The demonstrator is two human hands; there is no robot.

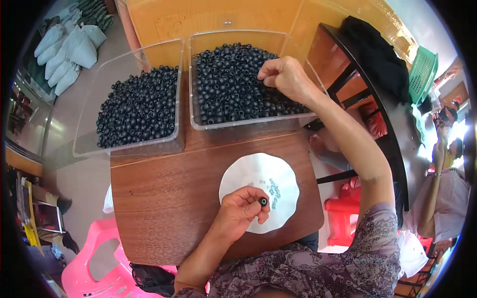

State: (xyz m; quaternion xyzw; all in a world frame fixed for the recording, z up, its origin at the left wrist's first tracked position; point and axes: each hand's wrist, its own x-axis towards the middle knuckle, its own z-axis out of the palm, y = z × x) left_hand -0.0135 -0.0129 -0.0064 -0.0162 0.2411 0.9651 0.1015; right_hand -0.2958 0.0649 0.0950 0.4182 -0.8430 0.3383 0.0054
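Over a white plate with a wavy rim [241, 176], my left hand [238, 211] pinches a small black hollow cap [263, 201], its round opening facing up. Small blue-green marks or bits show on the plate; which they are I cannot tell. My right hand [288, 79] reaches into the right clear plastic bin [198, 126], just above a heap of black hollow caps [228, 82]. Its thumb and fingers are closed together, and anything between them is hidden. Left of that bin, a second clear bin [166, 142] holds more caps of the same kind [139, 107].
Both bins stand toward the far side of a brown wooden table [164, 198]. A pink plastic chair [84, 268] is at the near left, a red stool [343, 213] at the right. Beyond it stands a dark table [397, 129] with black cloth; another person [442, 198] sits there. White sacks [74, 47] lie far left.
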